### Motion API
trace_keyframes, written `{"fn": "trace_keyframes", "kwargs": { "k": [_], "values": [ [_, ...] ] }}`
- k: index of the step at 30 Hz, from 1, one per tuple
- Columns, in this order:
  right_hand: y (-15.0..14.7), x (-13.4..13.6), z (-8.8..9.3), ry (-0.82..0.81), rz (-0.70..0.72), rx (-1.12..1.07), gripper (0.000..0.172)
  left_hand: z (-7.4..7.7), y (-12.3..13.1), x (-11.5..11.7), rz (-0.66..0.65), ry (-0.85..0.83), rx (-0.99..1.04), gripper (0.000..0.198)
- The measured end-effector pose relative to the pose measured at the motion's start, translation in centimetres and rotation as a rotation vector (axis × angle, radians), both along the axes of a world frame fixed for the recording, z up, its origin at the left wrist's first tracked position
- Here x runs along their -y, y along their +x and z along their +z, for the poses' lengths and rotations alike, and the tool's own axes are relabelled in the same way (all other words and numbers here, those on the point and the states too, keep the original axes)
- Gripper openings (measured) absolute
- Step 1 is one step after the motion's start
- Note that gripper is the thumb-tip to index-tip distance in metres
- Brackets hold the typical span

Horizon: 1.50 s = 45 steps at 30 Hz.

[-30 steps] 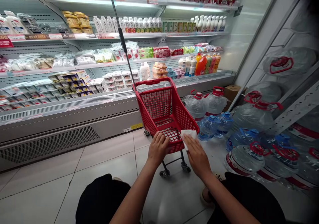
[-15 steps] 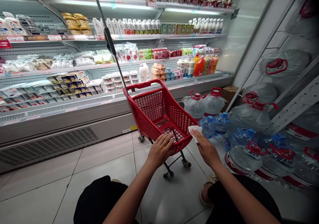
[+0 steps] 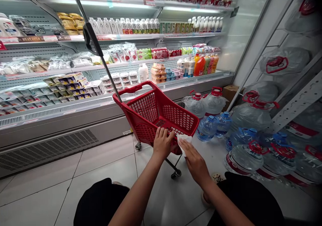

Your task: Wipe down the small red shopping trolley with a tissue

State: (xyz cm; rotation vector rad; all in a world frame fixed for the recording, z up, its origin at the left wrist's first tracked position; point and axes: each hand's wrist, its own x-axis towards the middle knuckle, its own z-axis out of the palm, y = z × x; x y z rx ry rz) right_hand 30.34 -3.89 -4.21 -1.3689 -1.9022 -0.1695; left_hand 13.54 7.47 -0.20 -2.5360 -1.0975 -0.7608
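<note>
The left hand (image 3: 163, 143) curls over the near rim of the red cart (image 3: 161, 117), fingers closed on the plastic edge, thumb side toward the body; that grip is shut on the rim and steadies the cart. The right hand (image 3: 195, 160) lies just to the right of it, fingers flat and pressed together on a white cloth (image 3: 183, 140), which is held against the near right corner of the cart, touching the outer wall just below the rim. So the cloth sits ahead of the right palm, at the fingertips, and a little right of the left grip; the two hands are near but apart. The cart's long axis runs away from the hands and to the left, toward the chiller shelves (image 3: 75, 95), and its long handle (image 3: 97, 50) rises up and left from the far end, well apart from both hands. The right hand is nearer the right side wall, the left nearer the near wall and the inside of the basket, which looks empty. To the right of the right grip the water jugs (image 3: 241, 132) crowd the floor, some upright and some lying down, the closest near the cart's right wall, so room on that side is tight. To the left of the left grip the tiled floor (image 3: 75, 172) is open as far as the chiller's base. Beneath the hands, the cart's wheels (image 3: 176, 174) stand on the tiles between the person's knees and the jugs.
</note>
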Motion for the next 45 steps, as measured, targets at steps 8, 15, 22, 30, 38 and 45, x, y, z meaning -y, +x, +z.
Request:
{"fn": "trace_keyframes", "kwargs": {
  "k": [8, 15, 22, 30, 38, 45],
  "values": [
    [5.8, 0.3, -0.5, -0.058, -0.073, -0.063, 0.060, 2.0, -5.2, -1.0, 0.032, 0.070, 0.074, 0.050],
    [2.8, -1.2, 0.6, 0.028, -0.152, 0.040, 0.070, 1.0, -2.9, 1.1, 0.147, 0.083, 0.145, 0.057],
    [2.8, -3.0, 1.5, 0.111, -0.113, 0.092, 0.073, 2.8, -3.9, 1.9, 0.072, 0.055, 0.064, 0.069],
    [5.2, -3.1, 0.7, 0.064, -0.199, -0.019, 0.063, 4.0, -5.5, 1.7, 0.217, 0.119, 0.085, 0.056],
    [-1.7, -4.8, 3.2, 0.088, 0.031, 0.031, 0.070, 4.5, -3.3, 3.8, 0.129, 0.068, 0.088, 0.059],
    [1.6, -4.5, 2.7, 0.058, -0.026, -0.062, 0.063, 8.3, -6.0, 3.7, 0.157, 0.148, 0.180, 0.036]
  ]
}}
